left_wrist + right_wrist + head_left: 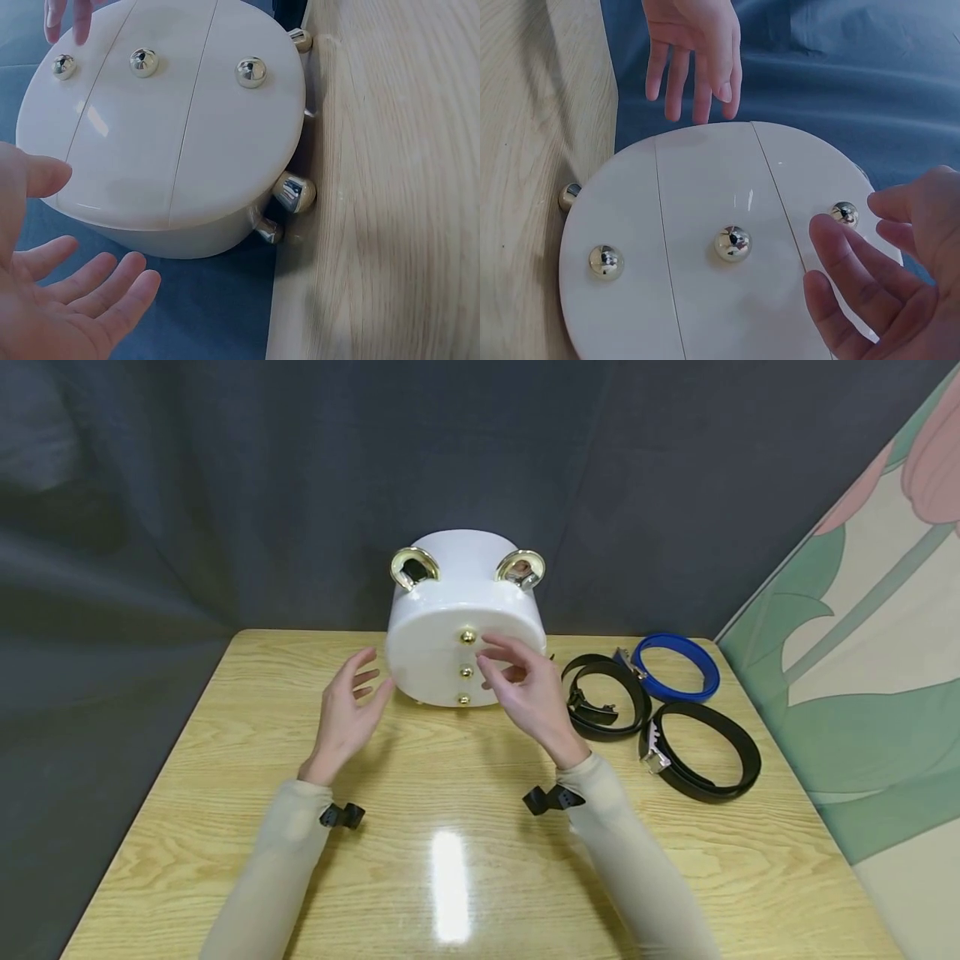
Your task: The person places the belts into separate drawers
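A glossy white box [420,660] with three drawer fronts, gold ring-shaped ears [522,568] and small gold feet stands at the back of the table. Down its front runs a row of gold knobs [144,62]. My left hand [347,710] is off the box's left side, fingers spread and holding nothing. In front of the box's right side is my right hand [528,689], its fingers slightly bent near the top knob [844,214]; nothing is in its grip. The right wrist view shows a gap between that hand's fingertips and thumb.
To the right of the box lie coiled belts: a black belt [641,693], another black belt [742,752] with a silver buckle, and a blue belt [705,652]. A dark curtain [300,485] hangs behind the wooden table [420,860]. Flowered cloth [862,635] is on the right.
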### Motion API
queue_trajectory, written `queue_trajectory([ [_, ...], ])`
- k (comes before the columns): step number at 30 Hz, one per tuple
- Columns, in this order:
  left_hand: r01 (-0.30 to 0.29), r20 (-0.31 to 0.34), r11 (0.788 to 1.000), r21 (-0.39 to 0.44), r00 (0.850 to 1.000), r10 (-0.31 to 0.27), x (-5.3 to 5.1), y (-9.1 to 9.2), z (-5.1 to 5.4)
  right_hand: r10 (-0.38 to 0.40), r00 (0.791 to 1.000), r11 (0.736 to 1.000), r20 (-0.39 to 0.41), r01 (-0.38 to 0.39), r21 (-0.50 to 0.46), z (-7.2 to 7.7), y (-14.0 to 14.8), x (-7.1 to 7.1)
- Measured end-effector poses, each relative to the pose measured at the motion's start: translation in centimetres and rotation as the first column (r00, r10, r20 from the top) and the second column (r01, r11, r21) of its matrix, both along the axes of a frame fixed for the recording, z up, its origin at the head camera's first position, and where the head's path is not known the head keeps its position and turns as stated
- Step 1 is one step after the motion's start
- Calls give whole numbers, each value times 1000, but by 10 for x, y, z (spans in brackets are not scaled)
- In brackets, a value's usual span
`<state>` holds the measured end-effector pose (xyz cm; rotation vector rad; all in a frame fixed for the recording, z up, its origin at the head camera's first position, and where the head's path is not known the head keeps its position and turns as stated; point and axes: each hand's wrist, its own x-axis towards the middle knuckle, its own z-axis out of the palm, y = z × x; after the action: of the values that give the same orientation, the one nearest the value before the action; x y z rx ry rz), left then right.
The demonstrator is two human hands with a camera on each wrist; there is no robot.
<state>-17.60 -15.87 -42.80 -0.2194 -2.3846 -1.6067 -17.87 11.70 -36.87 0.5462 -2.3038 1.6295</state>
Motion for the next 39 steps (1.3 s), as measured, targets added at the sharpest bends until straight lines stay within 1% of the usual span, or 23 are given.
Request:
queue_trajectory([
  [5,-12,-2,1000,17,1000,12,-3,3,0,-1,1000,1000,8,2,-6,0,-3,-4],
  [9,-17,5,999,29,1000,17,-4,5,-2,-6,1000,1000,-6,6,-17,-2,-6,-8],
  [15,-10,3,999,52,1000,10,-4,8,-4,5,1000,999,-9,-6,-31,-4,-10,-14],
  [19,-1,-4,998,58,1000,1,-7,11,-4,19,1000,998,-4,-19,-54,-5,-11,-18],
  [25,-6,-8,999,49,1000,6,-9,13,-2,10,1000,998,-8,-10,-59,-6,-14,-22],
  [27,-11,-11,999,49,1000,11,-11,13,-2,-14,999,999,-35,12,-46,-6,-16,-24],
  [30,-16,-15,998,57,1000,17,-14,15,-3,-86,990,996,-114,85,-11,-7,-20,-26],
  [34,-24,-14,997,76,1000,25,-19,18,-5,-183,958,981,-219,192,20,-8,-25,-27],
  [39,-50,0,994,100,999,51,-23,21,-7,-216,932,971,-290,236,37,-10,-28,-27],
])
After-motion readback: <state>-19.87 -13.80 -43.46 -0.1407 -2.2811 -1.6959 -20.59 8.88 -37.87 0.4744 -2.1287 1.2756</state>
